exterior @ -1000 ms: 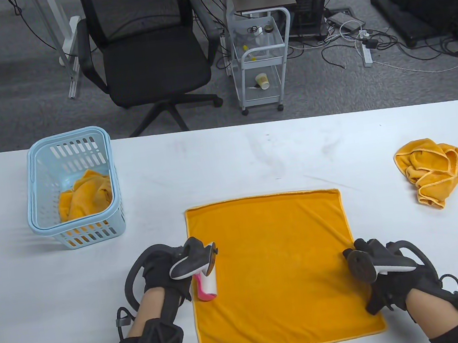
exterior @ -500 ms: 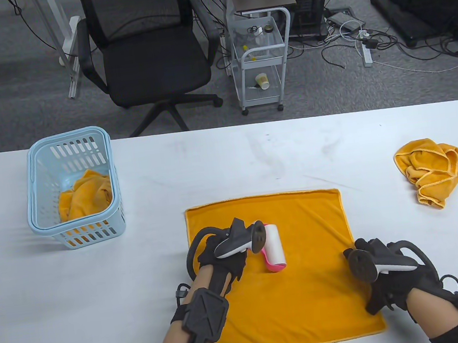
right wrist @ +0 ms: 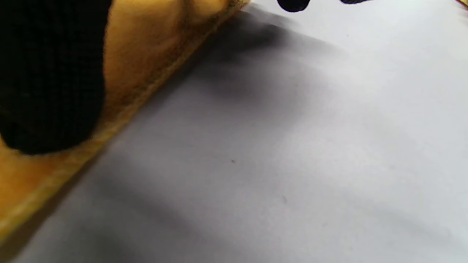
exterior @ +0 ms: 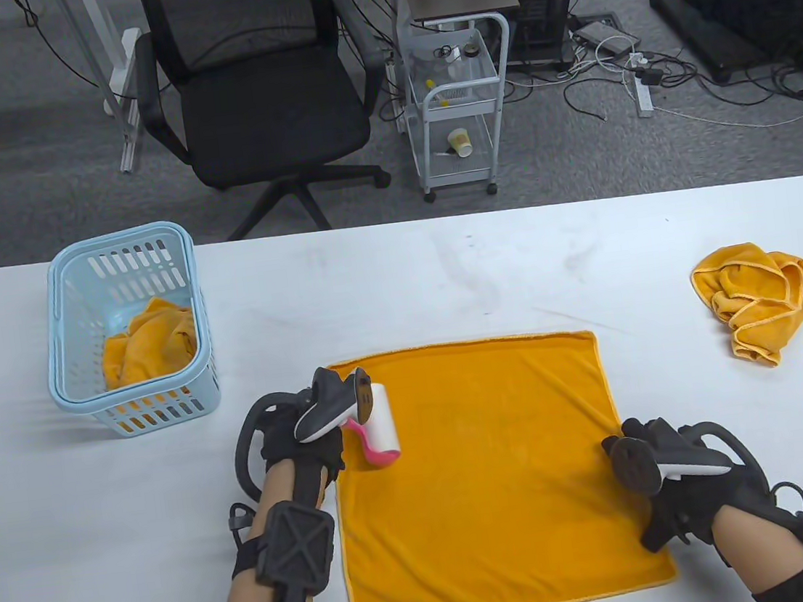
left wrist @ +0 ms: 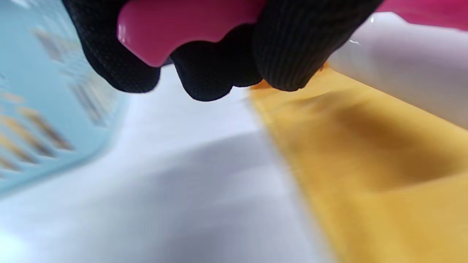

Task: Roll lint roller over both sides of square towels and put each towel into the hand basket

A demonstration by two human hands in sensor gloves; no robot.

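Towel [exterior: 496, 472] is lying flat on the surface while the left hand [exterior: 293, 435] is gripping the roller [exterior: 380, 421] and the right hand [exterior: 677, 494] is pressing its edge, so sticky paper may be lifting it.

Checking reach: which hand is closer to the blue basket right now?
Left. The left hand holds the lint roller just right of the basket; the right hand is across the flat towel.
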